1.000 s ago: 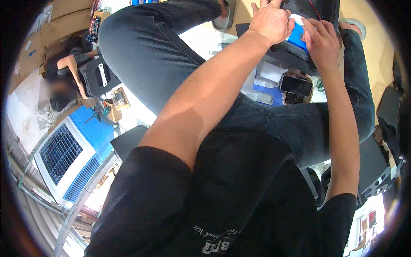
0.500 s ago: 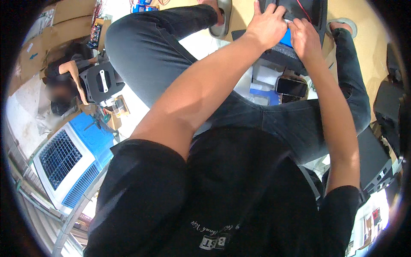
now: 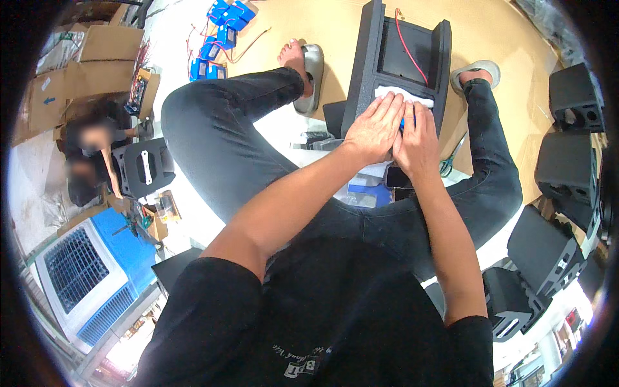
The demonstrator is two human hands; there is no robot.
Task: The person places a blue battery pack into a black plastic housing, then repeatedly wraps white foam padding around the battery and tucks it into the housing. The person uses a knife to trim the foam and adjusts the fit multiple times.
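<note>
Both hands — left hand (image 3: 373,129), right hand (image 3: 418,143) — fingers together, flat on black open-topped casing (image 3: 367,58) (perhaps over white padding (image 3: 390,92))

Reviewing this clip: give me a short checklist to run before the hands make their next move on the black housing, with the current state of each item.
1. Both hands on the work: left hand and right hand press side by side: ok.
2. White sheet lies under the fingers: ok.
3. Blue part seated: mostly covered, cannot tell.
4. Red wire away from the hands: ok.
5. Black housing steady between the legs: cannot tell.
</note>
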